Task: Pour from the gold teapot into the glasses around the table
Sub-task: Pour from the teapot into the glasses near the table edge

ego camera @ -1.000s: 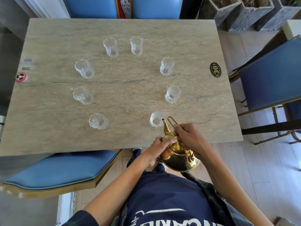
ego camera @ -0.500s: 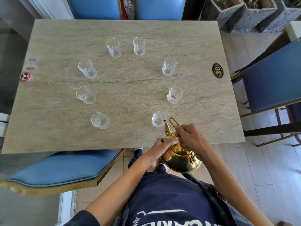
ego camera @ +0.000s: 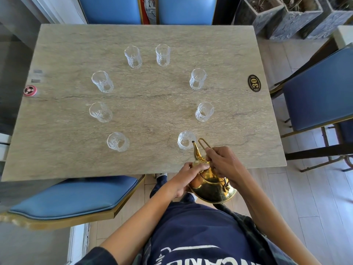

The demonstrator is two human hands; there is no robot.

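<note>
navy shirt point(ego camera: 191, 236) nearest, white lettering cut off at the bottom edge, unreadable. just beyond, gold teapot point(ego camera: 212, 184) tilted over the near table edge, spout tip over the rim of the nearest glass point(ego camera: 186, 140). right hand point(ego camera: 225, 163) closed around the wire handle; left hand point(ego camera: 188, 175) curled against the lid and shoulder of the pot. blue chair seat point(ego camera: 76, 196) tucked under the near left corner. stone table point(ego camera: 143, 104) bearing eight clear glasses in a ring, any liquid inside too hard to tell. black oval plaque point(ego camera: 254, 83) reading "30" near the right edge; red round tag point(ego camera: 30, 90) at the left edge, marking unreadable. blue chairs at far and right sides, stone planters point(ego camera: 290, 18) far right.
</note>
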